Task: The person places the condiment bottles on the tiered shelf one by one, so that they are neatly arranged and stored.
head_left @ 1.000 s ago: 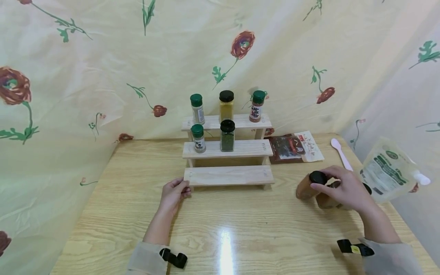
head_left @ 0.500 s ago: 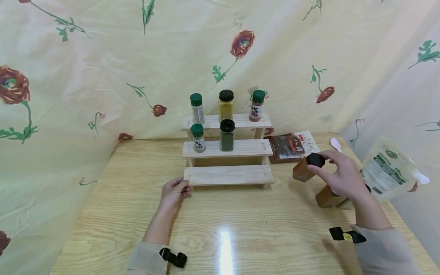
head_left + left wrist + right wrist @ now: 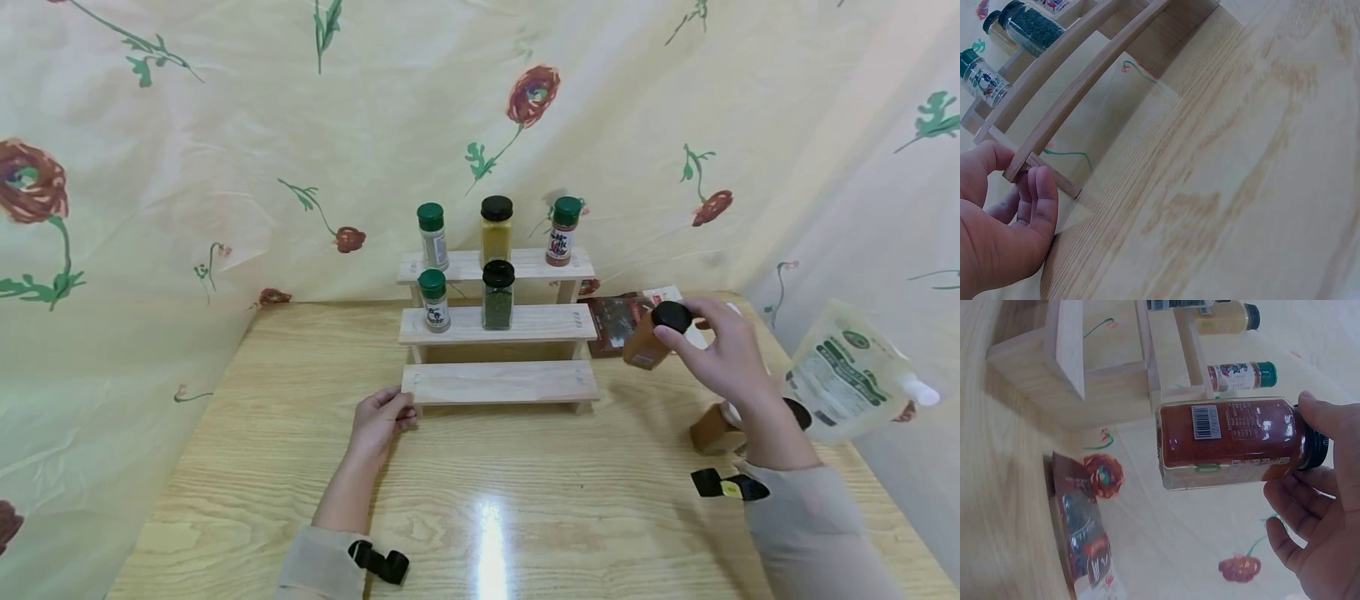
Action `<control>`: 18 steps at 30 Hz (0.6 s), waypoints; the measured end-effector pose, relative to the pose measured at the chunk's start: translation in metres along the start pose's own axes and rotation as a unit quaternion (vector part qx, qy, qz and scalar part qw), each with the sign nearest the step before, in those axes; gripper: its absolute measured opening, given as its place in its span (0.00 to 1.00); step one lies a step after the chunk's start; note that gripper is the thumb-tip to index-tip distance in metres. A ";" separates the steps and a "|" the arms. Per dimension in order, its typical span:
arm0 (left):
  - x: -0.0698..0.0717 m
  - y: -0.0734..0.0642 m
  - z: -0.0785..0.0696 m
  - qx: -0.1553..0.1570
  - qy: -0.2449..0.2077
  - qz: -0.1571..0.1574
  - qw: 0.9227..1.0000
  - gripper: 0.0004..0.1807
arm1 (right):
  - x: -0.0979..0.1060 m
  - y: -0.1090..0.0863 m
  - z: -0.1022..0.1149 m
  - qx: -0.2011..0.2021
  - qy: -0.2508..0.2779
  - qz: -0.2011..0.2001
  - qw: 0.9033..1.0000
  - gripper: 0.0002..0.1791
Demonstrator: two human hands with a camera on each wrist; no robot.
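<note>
My right hand [image 3: 723,350] grips a spice jar [image 3: 646,342] by its black cap, holding it above the table right of the rack. In the right wrist view the glass spice jar [image 3: 1229,440] shows reddish-brown powder and a barcode label. My left hand [image 3: 379,423] pinches the left end of the bottom step of a three-step wooden rack [image 3: 498,384]; in the left wrist view thumb and fingers of the left hand [image 3: 1013,219] close round the board's corner. On the middle step stand a green-capped shaker [image 3: 436,310] and a black-capped jar of green flakes [image 3: 498,305].
The top step bears a green-capped shaker [image 3: 432,246], a yellow-powder jar [image 3: 496,237] and a red-labelled shaker [image 3: 561,239]. A brown packet [image 3: 611,321] lies right of the rack. Another brown jar [image 3: 712,432] stands below the right forearm, near a spouted pouch [image 3: 843,375].
My right hand has lifted the spice jar off the table and carried it up and left towards the rack. The left hand keeps its hold on the bottom step.
</note>
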State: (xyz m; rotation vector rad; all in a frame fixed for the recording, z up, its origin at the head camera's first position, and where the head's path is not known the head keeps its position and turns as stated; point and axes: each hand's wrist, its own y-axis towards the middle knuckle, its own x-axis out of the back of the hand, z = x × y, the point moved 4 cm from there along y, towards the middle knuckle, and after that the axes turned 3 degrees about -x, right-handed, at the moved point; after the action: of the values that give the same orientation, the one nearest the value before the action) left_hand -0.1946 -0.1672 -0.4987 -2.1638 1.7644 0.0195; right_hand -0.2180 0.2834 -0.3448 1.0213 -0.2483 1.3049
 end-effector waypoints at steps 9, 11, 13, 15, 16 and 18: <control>0.000 0.001 0.001 -0.003 -0.002 -0.002 1.000 0.19 | -0.009 0.018 0.014 0.045 0.031 -0.017 0.998 0.17; 0.000 0.001 0.001 -0.002 -0.002 -0.003 1.000 0.19 | -0.012 0.022 0.015 0.043 0.039 -0.009 0.998 0.17; 0.000 0.001 0.001 -0.001 -0.002 -0.005 1.000 0.19 | -0.014 0.025 0.016 0.043 0.046 -0.004 0.998 0.17; 0.000 0.001 0.001 0.000 -0.001 -0.006 1.000 0.19 | -0.017 0.029 0.016 0.048 0.053 -0.002 0.997 0.17; -0.001 0.001 0.001 0.000 0.000 -0.006 1.000 0.20 | -0.019 0.031 0.016 0.050 0.055 -0.001 0.997 0.17; -0.001 0.001 0.001 0.001 0.001 -0.006 1.000 0.20 | -0.022 0.034 0.016 0.053 0.055 0.000 0.997 0.17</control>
State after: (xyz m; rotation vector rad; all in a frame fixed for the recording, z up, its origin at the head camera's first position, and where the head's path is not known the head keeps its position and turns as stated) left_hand -0.1952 -0.1665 -0.4993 -2.1734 1.7518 0.0120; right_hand -0.2483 0.2546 -0.3342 1.0337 -0.0965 1.3817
